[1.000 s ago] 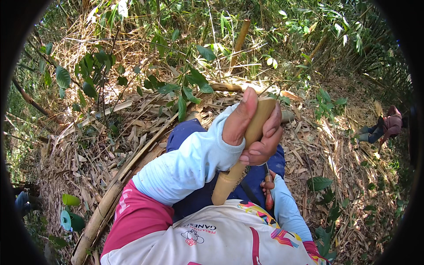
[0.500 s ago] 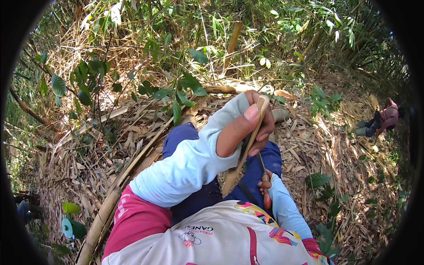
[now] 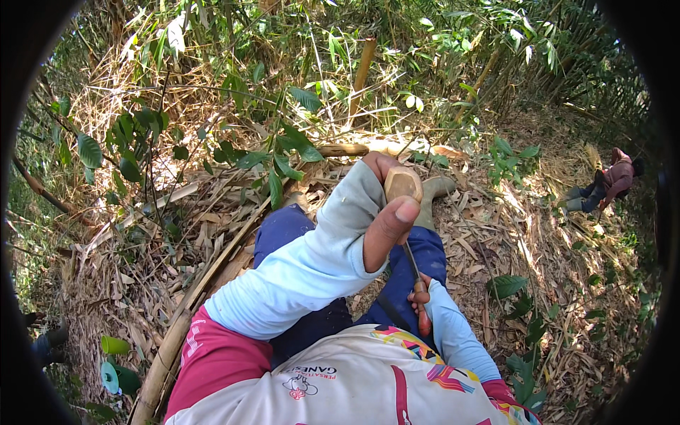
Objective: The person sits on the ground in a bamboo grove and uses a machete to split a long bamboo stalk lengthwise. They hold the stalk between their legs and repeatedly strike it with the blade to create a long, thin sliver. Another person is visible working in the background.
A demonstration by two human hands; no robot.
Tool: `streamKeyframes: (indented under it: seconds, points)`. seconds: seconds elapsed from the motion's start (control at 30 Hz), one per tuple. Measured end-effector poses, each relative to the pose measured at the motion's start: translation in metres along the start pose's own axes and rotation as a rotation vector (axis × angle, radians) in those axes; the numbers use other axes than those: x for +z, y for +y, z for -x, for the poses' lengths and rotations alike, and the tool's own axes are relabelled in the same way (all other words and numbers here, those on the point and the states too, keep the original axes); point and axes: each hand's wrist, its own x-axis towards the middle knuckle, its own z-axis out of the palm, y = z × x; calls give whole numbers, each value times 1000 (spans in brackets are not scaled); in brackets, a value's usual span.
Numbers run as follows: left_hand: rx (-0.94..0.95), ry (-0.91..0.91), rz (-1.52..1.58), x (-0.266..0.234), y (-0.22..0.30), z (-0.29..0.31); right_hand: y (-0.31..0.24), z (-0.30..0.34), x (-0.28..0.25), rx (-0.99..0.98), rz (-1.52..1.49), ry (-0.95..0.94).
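Note:
My left hand [image 3: 388, 230] is raised in front of me, its fingers and thumb wrapped round a carved piece of pale wood [image 3: 403, 183]. The wood's rounded end points up at me, so its length is mostly hidden behind the hand. Lower down, by my right thigh, my right hand [image 3: 418, 296] grips a knife [image 3: 421, 287] by its brown wooden handle, which has a red butt end. The narrow dark blade points away from me, and its tip passes out of sight behind my left hand.
A long split bamboo pole [image 3: 180, 322] lies along my left side. Beyond it are a green cup [image 3: 115, 345] and a green lidded container [image 3: 120, 377]. Dry leaves cover the ground, with leafy shoots ahead. Another person [image 3: 615, 180] is bent over at the far right.
My left hand has turned the wood, so its long narrow side no longer shows and its rounded end faces me. My right hand stays low with the knife.

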Motion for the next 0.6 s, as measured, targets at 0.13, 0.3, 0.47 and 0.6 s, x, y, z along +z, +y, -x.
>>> streamKeyframes:
  seconds: [0.13,0.3,0.47,0.6]
  points:
    - [-10,84,-81,4,-1,0,2,-2,-3,3,16,-10]
    - [-43,128,-115,5,-4,-2,5,-2,-4,-7,26,-8]
    - [-134,161,-151,4,-3,-2,8,-6,-7,-12,20,-32]
    - [-164,248,-148,2,-13,-8,7,1,-2,-74,30,8]
